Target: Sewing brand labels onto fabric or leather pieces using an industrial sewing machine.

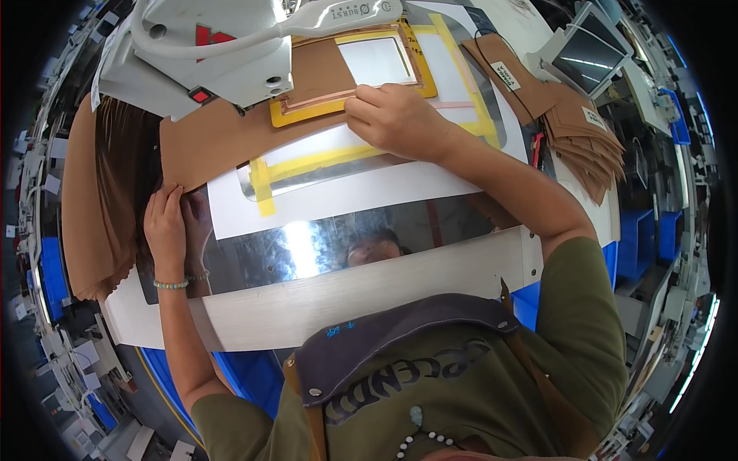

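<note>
My left hand (165,230) pinches the lower left corner of a long brown sheet (207,138), which runs right toward a yellow frame (426,75) with a white opening and brown lining. My right hand (384,119) is curled at the frame's lower edge, fingertips hiding what it holds, if anything. Beneath lie white paper (269,223) and a metal-edged board with yellow tape (307,164). The white machine (215,69) stands over the sheet at upper left, with a pale hose (254,34) along it.
Brown pleated material (92,200) hangs at left. Stacked brown pieces (580,146), a red-handled tool (538,146) and a small screen (584,54) sit at right. A shiny plate (307,253) borders the bench's front rail (384,292). Blue bins (638,238) stand beyond.
</note>
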The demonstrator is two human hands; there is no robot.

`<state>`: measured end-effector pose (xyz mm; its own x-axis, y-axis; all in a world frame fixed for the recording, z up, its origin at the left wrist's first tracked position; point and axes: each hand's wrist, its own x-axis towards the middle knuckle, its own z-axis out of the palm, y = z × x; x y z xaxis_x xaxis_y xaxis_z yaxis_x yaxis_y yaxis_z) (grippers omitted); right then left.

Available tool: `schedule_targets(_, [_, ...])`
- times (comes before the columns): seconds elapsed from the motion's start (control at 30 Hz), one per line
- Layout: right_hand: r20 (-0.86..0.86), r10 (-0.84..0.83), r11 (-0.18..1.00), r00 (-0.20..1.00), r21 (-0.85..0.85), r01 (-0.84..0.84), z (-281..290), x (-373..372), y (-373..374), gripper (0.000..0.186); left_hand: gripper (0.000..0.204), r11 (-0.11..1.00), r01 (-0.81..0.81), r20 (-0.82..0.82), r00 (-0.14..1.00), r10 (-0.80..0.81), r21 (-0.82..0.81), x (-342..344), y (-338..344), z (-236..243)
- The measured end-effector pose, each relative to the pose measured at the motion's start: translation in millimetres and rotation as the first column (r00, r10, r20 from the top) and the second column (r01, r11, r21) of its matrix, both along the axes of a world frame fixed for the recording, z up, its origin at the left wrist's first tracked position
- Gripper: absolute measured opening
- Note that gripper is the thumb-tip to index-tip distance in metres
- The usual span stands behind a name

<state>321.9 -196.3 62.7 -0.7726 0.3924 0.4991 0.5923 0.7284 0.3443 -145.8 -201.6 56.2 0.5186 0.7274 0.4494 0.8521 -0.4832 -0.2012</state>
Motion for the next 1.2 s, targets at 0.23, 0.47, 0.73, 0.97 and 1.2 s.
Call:
schedule_targets(0.23, [0.135,-0.177,0.983,0.975,-0.029,0.183,11.3,84.5,-29.5,0.012,0.036,0.976,0.214,0.047,0.976,-0.212,-0.036,65.6,41.6,-1.3])
schedule_targets(0.47, [0.146,-0.304,0.952,0.941,0.004,0.307,9.9,150.0,-26.6,0.013,0.034,0.882,0.469,-0.038,0.883,-0.467,0.055,124.0,70.2,-5.2])
schedule_targets(0.73, [0.106,-0.342,0.937,0.934,-0.033,0.347,4.2,140.0,-36.5,0.013,0.041,0.899,0.435,-0.008,0.9,-0.436,-0.041,119.1,33.9,11.3])
schedule_targets(0.97, [0.056,-0.375,0.92,0.925,-0.104,0.379,1.5,144.4,-42.0,0.029,0.03,0.953,0.298,0.322,0.909,-0.266,-0.055,107.9,21.0,0.2])
schedule_targets(1.2, [0.022,-0.363,0.926,0.931,-0.107,0.363,0.4,143.6,-44.3,0.031,0.045,0.967,0.169,0.105,0.983,-0.151,-0.191,110.6,12.4,1.4])
